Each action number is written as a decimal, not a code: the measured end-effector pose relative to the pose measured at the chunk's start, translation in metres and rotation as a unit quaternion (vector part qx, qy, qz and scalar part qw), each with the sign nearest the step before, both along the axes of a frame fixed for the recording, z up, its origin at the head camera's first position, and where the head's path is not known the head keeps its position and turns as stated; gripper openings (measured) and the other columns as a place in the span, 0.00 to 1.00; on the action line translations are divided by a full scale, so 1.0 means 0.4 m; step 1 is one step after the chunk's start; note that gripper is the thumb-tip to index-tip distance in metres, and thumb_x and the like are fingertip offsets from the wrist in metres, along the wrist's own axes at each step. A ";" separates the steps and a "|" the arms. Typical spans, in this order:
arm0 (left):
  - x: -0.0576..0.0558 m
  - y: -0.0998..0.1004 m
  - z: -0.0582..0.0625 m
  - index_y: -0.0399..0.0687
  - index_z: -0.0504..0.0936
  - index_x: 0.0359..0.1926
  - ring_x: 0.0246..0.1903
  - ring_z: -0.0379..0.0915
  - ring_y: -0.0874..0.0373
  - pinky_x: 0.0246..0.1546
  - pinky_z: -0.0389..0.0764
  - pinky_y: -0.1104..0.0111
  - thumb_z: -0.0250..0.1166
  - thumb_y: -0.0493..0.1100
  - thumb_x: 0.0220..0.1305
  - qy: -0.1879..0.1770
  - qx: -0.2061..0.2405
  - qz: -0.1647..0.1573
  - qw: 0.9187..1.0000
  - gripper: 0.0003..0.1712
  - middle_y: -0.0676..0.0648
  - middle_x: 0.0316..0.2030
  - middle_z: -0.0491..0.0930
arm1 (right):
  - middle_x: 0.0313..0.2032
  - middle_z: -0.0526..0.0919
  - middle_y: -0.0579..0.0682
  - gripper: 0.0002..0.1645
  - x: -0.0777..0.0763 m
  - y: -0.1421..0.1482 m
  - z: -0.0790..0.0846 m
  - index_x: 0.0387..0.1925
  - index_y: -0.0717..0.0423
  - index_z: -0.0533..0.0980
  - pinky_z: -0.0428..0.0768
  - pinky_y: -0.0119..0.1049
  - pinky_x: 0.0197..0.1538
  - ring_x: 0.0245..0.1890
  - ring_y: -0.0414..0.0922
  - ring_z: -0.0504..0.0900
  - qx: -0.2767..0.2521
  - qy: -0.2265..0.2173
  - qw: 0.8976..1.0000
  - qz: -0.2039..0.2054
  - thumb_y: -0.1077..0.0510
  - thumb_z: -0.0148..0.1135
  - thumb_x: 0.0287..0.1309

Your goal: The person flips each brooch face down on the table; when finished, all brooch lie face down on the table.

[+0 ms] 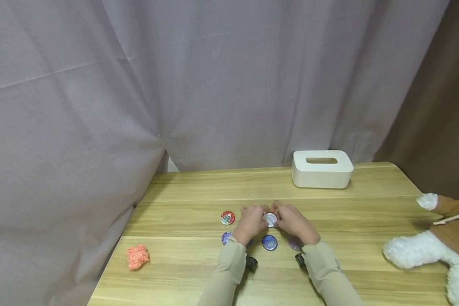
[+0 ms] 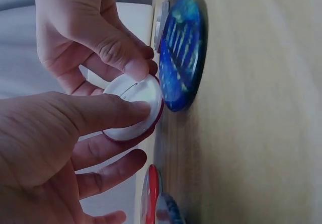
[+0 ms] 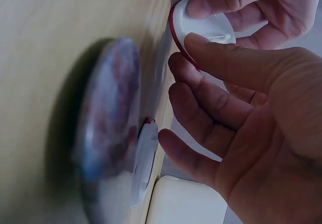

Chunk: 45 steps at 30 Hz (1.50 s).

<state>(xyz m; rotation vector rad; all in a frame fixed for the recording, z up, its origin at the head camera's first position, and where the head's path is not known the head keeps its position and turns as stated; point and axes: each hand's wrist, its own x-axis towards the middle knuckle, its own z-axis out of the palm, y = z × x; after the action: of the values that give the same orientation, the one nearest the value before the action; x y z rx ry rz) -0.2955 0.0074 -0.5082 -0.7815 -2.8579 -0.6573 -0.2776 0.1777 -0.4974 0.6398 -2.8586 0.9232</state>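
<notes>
Pinching one white-backed badge [image 1: 269, 219] between both hands, left hand [image 1: 250, 222] and right hand [image 1: 293, 221], thumbs on the back, fingers behind the red-edged front; probably split that way to steady the thin rim from two sides

Held just beyond the blue badge [image 1: 269, 242], low over the tabletop [image 1: 191, 272]; cannot tell if touching wood

Tilted back-side toward the wearer, leaving the pin [image 3: 218, 37] exposed and reachable, presumably on purpose

Red tree badge [image 1: 227, 218] lying flat beside the left hand; tissue box [image 1: 323, 174] set farther back, likely out of the work's way
</notes>
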 end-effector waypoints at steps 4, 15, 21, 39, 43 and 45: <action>0.001 0.001 -0.003 0.50 0.87 0.43 0.30 0.74 0.62 0.40 0.66 0.55 0.76 0.36 0.49 0.000 -0.006 0.003 1.000 0.17 0.55 0.32 0.86 | 0.20 0.71 0.42 0.21 -0.002 -0.001 -0.004 0.41 0.60 0.74 0.70 0.36 0.28 0.21 0.39 0.69 -0.004 -0.001 1.000 0.003 0.74 0.69 0.44; 0.002 0.001 0.002 0.49 0.84 0.47 0.32 0.75 0.61 0.39 0.66 0.58 0.79 0.41 0.50 -0.007 -0.018 0.016 1.000 0.22 0.54 0.31 0.80 | 0.22 0.74 0.43 0.20 -0.007 0.003 -0.006 0.41 0.59 0.75 0.72 0.37 0.30 0.23 0.40 0.70 -0.008 -0.030 0.999 -0.008 0.74 0.68 0.45; 0.004 0.004 0.004 0.50 0.83 0.46 0.35 0.76 0.57 0.38 0.65 0.60 0.79 0.43 0.49 -0.010 -0.025 0.025 0.999 0.22 0.53 0.33 0.78 | 0.22 0.74 0.43 0.19 -0.007 0.012 -0.003 0.41 0.58 0.76 0.71 0.37 0.29 0.22 0.40 0.70 -0.002 -0.027 1.000 -0.006 0.74 0.67 0.45; 0.011 0.006 0.000 0.54 0.87 0.50 0.48 0.72 0.51 0.41 0.65 0.59 0.77 0.46 0.55 -0.030 -0.044 0.033 0.998 0.20 0.47 0.51 0.81 | 0.40 0.78 0.55 0.17 -0.001 0.005 -0.003 0.44 0.58 0.82 0.72 0.59 0.45 0.45 0.58 0.73 0.074 -0.026 0.996 -0.043 0.65 0.73 0.51; 0.013 0.004 -0.001 0.54 0.87 0.50 0.49 0.71 0.50 0.42 0.65 0.59 0.77 0.45 0.55 -0.033 -0.038 0.029 0.998 0.20 0.47 0.51 0.80 | 0.45 0.79 0.58 0.17 0.003 0.002 -0.002 0.46 0.58 0.83 0.70 0.62 0.48 0.50 0.62 0.71 0.080 -0.024 0.995 -0.046 0.64 0.73 0.52; 0.014 0.003 -0.002 0.53 0.87 0.50 0.49 0.71 0.50 0.42 0.65 0.58 0.77 0.45 0.55 -0.035 -0.036 0.028 0.998 0.20 0.46 0.51 0.80 | 0.46 0.78 0.59 0.17 0.004 0.001 -0.002 0.46 0.58 0.83 0.70 0.63 0.49 0.51 0.62 0.70 0.082 -0.024 0.995 -0.047 0.64 0.73 0.53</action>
<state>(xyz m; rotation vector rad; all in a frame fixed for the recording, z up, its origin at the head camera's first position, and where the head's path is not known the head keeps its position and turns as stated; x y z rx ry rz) -0.2897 0.0087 -0.5089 -0.6974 -2.9693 -0.5894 -0.2759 0.1782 -0.4982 0.4974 -3.0007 0.7068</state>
